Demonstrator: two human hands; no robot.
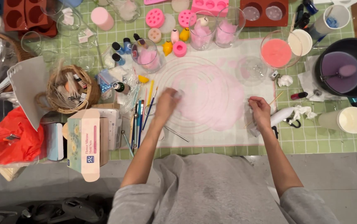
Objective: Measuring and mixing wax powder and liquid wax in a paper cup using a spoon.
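Pinching sth small & clear, your left hand (pixel 167 103) sits at the left edge of the pink mat (pixel 206 97) in the middle of the worktop (pixel 311 143); fingers curled round it, can't tell what it is. Your right hand (pixel 260 111) rests at the mat's right edge, fingers closed loosely on a thin wooden stick (pixel 275 99) w/ crumpled white wrap under the palm. Brushes & tools (pixel 139 116) lie just left of the left hand. White heat gun (pixel 284 115) lies just right of the right hand. Black pot (pixel 346 68) w/ purple wax stands far right, glass bowl (pixel 276 52) of coral wax behind the mat.
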